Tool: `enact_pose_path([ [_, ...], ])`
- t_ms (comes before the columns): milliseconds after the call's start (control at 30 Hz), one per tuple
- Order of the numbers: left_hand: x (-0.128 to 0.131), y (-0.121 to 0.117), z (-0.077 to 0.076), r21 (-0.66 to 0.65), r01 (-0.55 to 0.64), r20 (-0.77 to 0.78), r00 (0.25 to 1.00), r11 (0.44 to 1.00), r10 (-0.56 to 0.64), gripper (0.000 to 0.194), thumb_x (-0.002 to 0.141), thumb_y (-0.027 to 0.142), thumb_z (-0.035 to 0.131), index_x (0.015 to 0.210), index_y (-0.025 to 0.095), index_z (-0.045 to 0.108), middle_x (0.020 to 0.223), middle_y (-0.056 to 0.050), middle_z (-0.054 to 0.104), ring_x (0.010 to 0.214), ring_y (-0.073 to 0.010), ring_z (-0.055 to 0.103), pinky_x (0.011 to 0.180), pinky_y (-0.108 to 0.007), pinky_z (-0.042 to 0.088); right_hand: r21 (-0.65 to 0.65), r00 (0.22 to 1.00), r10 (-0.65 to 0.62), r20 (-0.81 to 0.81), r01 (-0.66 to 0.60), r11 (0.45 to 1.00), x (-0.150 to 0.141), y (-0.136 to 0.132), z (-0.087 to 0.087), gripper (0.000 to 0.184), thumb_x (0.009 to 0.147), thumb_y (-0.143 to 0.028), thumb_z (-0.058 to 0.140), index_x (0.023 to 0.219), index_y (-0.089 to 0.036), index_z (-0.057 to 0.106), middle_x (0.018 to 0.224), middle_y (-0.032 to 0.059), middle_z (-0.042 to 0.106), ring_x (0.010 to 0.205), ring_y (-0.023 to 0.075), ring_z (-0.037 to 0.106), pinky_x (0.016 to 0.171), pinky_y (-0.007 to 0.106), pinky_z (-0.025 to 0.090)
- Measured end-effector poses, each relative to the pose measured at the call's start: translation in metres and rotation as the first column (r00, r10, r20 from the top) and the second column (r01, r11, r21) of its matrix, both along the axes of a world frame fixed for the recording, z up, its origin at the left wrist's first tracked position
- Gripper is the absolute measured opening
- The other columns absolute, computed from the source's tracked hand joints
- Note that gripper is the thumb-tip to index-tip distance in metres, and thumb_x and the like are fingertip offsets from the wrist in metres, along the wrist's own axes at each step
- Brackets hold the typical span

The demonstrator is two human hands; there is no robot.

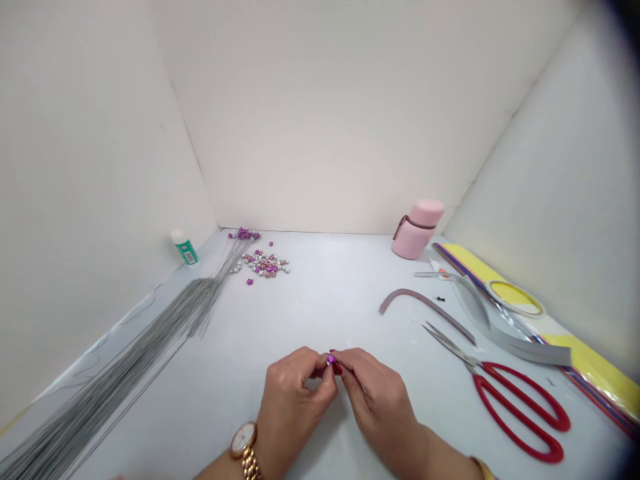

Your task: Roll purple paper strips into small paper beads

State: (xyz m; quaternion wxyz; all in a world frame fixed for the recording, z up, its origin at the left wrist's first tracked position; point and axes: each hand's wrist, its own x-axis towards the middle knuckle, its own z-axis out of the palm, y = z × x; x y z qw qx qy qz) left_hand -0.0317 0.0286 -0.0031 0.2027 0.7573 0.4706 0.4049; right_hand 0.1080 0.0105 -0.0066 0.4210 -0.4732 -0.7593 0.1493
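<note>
Pinching purple bead (331,360) — left hand (295,387), right hand (373,393), fingers closed on it | grey wires (135,353) left — red scissors (475,362) right

Three off-white panels stand around the pale grey worktop (320,293) and close it in on three sides. The back wall (310,113) faces the camera, the left wall (90,133) slants in from one side, and the right wall (540,167) comes in from the other, looking slightly cooler and greyer. Faint vertical seams (193,147) mark where the panels meet, and each runs down to the worktop. The light is soft and even (almost studio-like), with gentle shading in the corners and no hard shadows on the walls. A dark blur (623,27) fills the top right corner of the view.
</note>
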Motion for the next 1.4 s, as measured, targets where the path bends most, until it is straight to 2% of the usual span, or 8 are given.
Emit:
enact_pose_path([
  [100,-0.001,0.001,0.001,-0.052,0.009,0.04,0.999,0.999,-0.007,0.012,0.073,0.013,0.052,0.065,0.016,0.06,0.059,-0.001,0.061,0.055,-0.0124,0.056,0.055,-0.022,0.046,-0.032,0.999,0.01,-0.032,-0.011,0.999,-0.002,0.0,0.0,0.026,0.085,-0.013,0.037,0.099,-0.02,0.059,0.08,0.0074,0.062,0.074,0.0189,0.059,0.067,0.032,0.049],
  [233,-0.003,0.003,0.006,-0.169,0.124,0.196,0.977,0.978,-0.09,0.011,0.076,0.013,0.052,0.073,0.017,0.062,0.068,-0.001,0.065,0.063,-0.0122,0.06,0.06,-0.021,0.049,-0.218,0.967,-0.019,-0.254,-0.038,0.975,0.001,0.001,0.004,0.024,0.086,-0.018,0.041,0.104,-0.02,0.056,0.083,0.0056,0.063,0.075,0.0167,0.06,0.067,0.028,0.051],
  [367,-0.004,0.002,0.006,-0.178,0.218,0.251,0.953,0.96,-0.17,0.013,0.078,0.012,0.051,0.08,0.018,0.063,0.074,-0.001,0.067,0.069,-0.0121,0.062,0.065,-0.021,0.05,-0.238,0.948,0.033,-0.316,-0.113,0.965,0.004,0.003,0.006,0.024,0.086,-0.019,0.042,0.102,-0.02,0.06,0.08,0.005,0.062,0.074,0.0163,0.06,0.067,0.028,0.05],
  [433,-0.005,0.002,0.004,-0.183,0.214,0.245,0.955,0.96,-0.166,0.015,0.079,0.013,0.051,0.084,0.019,0.063,0.077,-0.001,0.067,0.071,-0.0123,0.062,0.065,-0.021,0.051,-0.228,0.948,0.044,-0.315,-0.121,0.966,0.005,0.004,0.005,0.023,0.086,-0.018,0.042,0.099,-0.02,0.061,0.078,0.0048,0.062,0.073,0.0163,0.059,0.066,0.028,0.049],
  [633,-0.004,0.003,0.0,-0.206,0.139,0.231,0.969,0.969,-0.09,0.015,0.08,0.015,0.05,0.087,0.019,0.063,0.08,-0.002,0.067,0.072,-0.0135,0.062,0.063,-0.022,0.052,-0.249,0.95,-0.029,-0.311,-0.052,0.967,0.005,0.004,0.005,0.019,0.084,-0.016,0.045,0.094,-0.02,0.061,0.077,0.0036,0.061,0.071,0.0156,0.059,0.065,0.027,0.048],
  [833,-0.005,0.001,0.002,-0.144,0.191,0.209,0.965,0.971,-0.159,0.016,0.079,0.012,0.051,0.089,0.019,0.061,0.081,-0.002,0.066,0.073,-0.0119,0.061,0.066,-0.021,0.05,-0.235,0.951,-0.031,-0.306,-0.044,0.971,0.004,0.003,0.004,0.018,0.085,-0.016,0.044,0.093,-0.02,0.06,0.077,0.0033,0.061,0.071,0.0152,0.059,0.064,0.027,0.048],
  [1000,-0.006,0.003,0.0,-0.085,0.164,0.153,0.977,0.983,-0.15,0.015,0.079,0.012,0.051,0.088,0.019,0.06,0.079,-0.002,0.066,0.071,-0.0119,0.061,0.066,-0.022,0.05,-0.214,0.966,0.035,-0.255,-0.092,0.973,0.006,0.003,0.004,0.021,0.084,-0.014,0.044,0.099,-0.02,0.058,0.081,0.0039,0.062,0.074,0.0154,0.059,0.066,0.027,0.048],
  [1400,-0.007,0.004,-0.004,0.133,0.125,-0.041,0.992,0.983,-0.12,0.008,0.077,0.013,0.051,0.073,0.017,0.057,0.065,0.0,0.063,0.058,-0.0115,0.059,0.054,-0.021,0.045,-0.09,0.995,0.049,-0.088,-0.057,0.994,0.004,0.001,0.0,0.022,0.084,-0.01,0.041,0.097,-0.017,0.057,0.077,0.0052,0.062,0.07,0.0149,0.059,0.063,0.026,0.049],
])
